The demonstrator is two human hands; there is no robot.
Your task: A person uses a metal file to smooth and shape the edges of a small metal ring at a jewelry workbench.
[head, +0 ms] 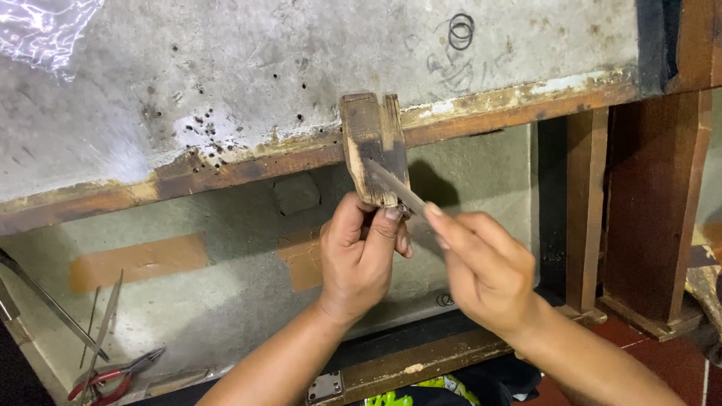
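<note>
Both forearms rise from the lower edge, converging. The left hand [361,252] is curled into a loose fist, thumb up and fingertips pinched. The right hand [481,267] stretches its fingers leftward, pinching near the left thumb.

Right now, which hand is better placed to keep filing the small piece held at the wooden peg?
The right hand, probably. It already pinches the thin file, laid slantwise across the wooden bench peg. The left hand is occupied, its fingers pressing a small piece, too hidden to identify, against the peg's lower end.
</note>
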